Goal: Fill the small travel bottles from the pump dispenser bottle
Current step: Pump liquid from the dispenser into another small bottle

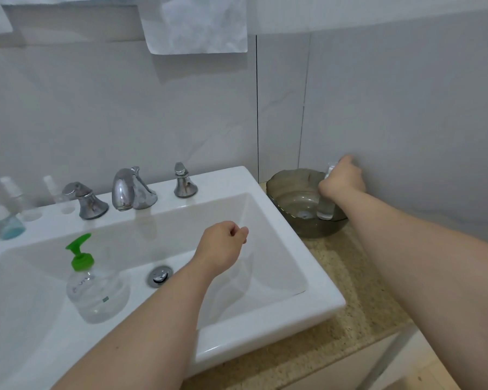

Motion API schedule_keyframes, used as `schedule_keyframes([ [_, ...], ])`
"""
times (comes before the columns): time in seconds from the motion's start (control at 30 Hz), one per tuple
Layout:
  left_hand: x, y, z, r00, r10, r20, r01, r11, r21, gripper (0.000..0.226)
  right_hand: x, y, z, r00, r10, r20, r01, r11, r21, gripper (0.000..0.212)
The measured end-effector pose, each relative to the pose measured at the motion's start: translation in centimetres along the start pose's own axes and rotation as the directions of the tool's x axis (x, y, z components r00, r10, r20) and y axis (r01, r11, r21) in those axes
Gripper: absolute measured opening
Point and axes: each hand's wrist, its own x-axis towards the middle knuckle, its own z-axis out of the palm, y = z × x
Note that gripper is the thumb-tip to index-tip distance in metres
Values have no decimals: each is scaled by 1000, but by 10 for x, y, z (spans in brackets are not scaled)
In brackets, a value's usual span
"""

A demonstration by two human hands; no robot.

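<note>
- Clear plastic is what we are handling here: the travel bottle point(326, 211) is looking light and thin-walled. We are judging that it will dent under a hard squeeze and slip if wet, so a grip round its middle seems safest.
- It is standing inside the smoky bowl point(282, 180) at the far end of the speckled counter point(350, 291), close to the wall. Its pale cap is showing above our right hand point(343, 178) and its base below.
- We are stretching the right arm out almost straight and wrapping that hand round the bottle's middle. The fingers are curling away on the far side, so we cannot tell how tightly they are pressing.
- We are holding our left hand point(223, 246) over the sink point(321, 294), wrist level, with the fingers curled into the palm and the thumb tip against the forefinger. Nothing is showing between them.
- The pump dispenser bottle point(93, 288) is standing upright in the basin's left part. We are expecting it to be stiffer and heavier, best steadied by its body while the green pump head point(79, 253) is being pressed.
- Other small bottles point(10, 220) are waiting on the ledge at the left, blurred.
</note>
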Motion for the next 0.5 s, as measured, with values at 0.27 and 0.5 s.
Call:
schedule_keyframes([
  [0.27,-1,-3,0,1000,2,-9,-2,1000,-9,37,-4,-5,-4,998,-56,-12,55,998,-44,53],
  [0.5,-3,-3,-1,1000,-20,-18,20,1000,-10,35,-10,-12,-7,970,-207,-130,161,940,-301,58],
])
